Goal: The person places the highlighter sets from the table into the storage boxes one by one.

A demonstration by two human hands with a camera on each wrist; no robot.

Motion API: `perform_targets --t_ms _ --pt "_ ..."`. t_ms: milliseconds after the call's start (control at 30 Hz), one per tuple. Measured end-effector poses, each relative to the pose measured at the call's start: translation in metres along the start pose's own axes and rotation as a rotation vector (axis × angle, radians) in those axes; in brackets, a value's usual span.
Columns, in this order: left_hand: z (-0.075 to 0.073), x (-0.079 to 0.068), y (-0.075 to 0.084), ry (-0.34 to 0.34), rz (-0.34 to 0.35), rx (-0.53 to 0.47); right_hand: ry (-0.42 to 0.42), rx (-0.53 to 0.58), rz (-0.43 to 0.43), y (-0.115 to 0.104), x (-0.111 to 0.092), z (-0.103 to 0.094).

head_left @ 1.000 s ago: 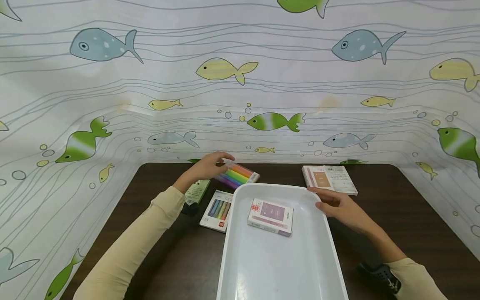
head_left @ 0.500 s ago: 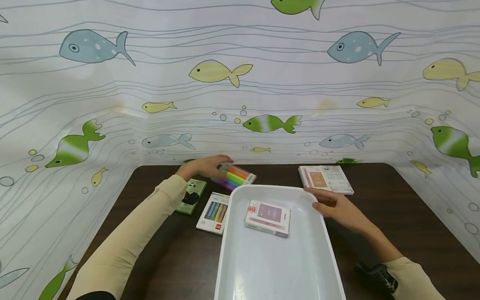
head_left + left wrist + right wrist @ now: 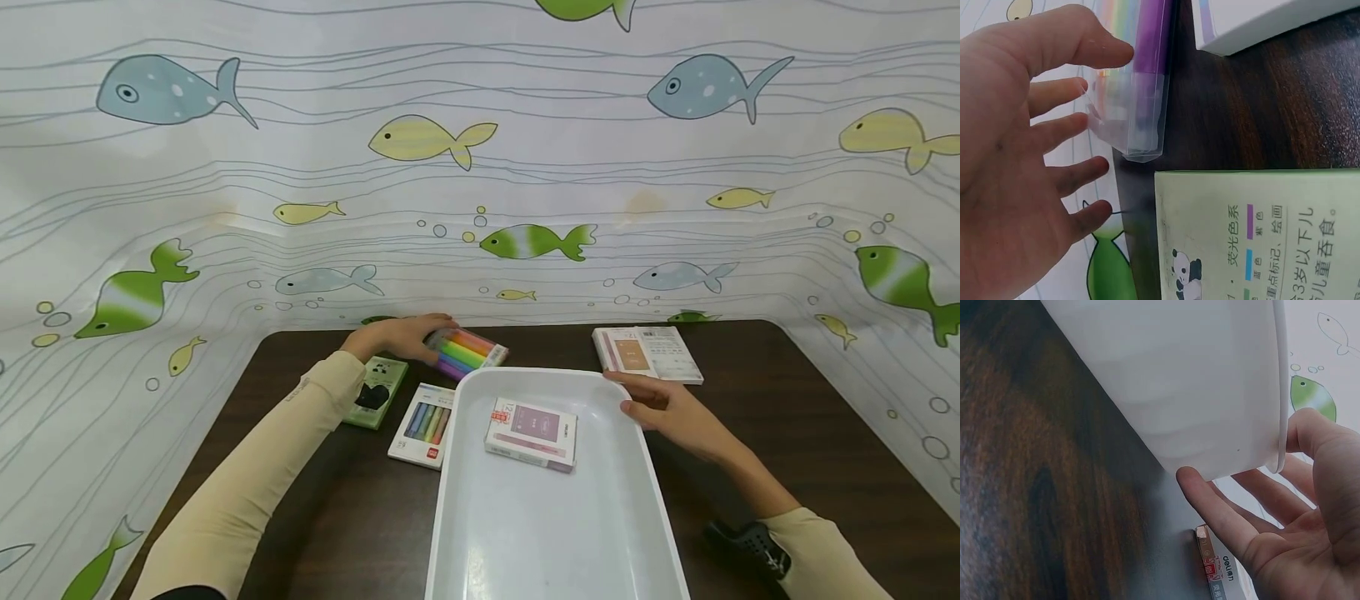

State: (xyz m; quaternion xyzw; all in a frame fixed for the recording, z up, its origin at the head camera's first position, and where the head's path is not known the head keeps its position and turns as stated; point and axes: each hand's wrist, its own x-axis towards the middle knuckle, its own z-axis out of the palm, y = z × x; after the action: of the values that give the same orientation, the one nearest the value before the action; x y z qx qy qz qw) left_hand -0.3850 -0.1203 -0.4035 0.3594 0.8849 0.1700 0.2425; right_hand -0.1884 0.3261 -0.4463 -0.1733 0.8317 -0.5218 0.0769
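My left hand (image 3: 401, 337) is at the left end of a clear pack of rainbow-coloured markers (image 3: 471, 350) on the table. In the left wrist view its thumb lies against the clear case (image 3: 1146, 106), and the other fingers are spread along the far edge, only slightly bent. My right hand (image 3: 678, 414) holds the far right corner of a white tray (image 3: 660, 533), thumb over the rim and fingers outside. The right wrist view shows the tray's outer wall (image 3: 1197, 381) with the fingers against it. In the tray lies a white and purple box (image 3: 532, 433).
Left of the tray lie a white box with coloured sticks pictured (image 3: 423, 425) and a green box (image 3: 381, 390) with a panda print. Behind the right hand lies a white and orange-brown box (image 3: 648, 354). The dark table (image 3: 337, 517) meets a fish-patterned cloth (image 3: 420, 67).
The head view has shifted slightly, so most things appear a little further left. My left hand has drawn back slightly, showing more of the green box. The right hand stays at the tray corner.
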Motion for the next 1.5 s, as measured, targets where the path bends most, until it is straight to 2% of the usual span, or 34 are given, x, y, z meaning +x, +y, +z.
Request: perform_targets --t_ms 200,433,867,1167,1267,1500 --pt "-0.002 -0.001 0.003 -0.007 0.001 -0.002 -0.003 0.005 -0.005 -0.002 0.0 -0.001" --pt "-0.002 0.001 -0.001 0.055 0.016 -0.089 0.0 0.002 -0.003 -0.005 0.001 -0.001" --pt "-0.001 -0.002 -0.003 0.12 -0.006 -0.112 0.002 -0.009 0.017 -0.005 -0.002 -0.004" --pt "0.007 -0.009 -0.007 0.179 0.085 -0.128 -0.004 0.006 0.025 -0.003 0.0 -0.001" --pt "0.009 -0.011 -0.009 0.192 0.09 -0.168 -0.001 0.001 0.032 -0.003 0.0 0.0" --pt "0.012 -0.012 -0.018 0.206 0.08 -0.341 0.008 -0.011 0.047 -0.005 -0.002 0.002"
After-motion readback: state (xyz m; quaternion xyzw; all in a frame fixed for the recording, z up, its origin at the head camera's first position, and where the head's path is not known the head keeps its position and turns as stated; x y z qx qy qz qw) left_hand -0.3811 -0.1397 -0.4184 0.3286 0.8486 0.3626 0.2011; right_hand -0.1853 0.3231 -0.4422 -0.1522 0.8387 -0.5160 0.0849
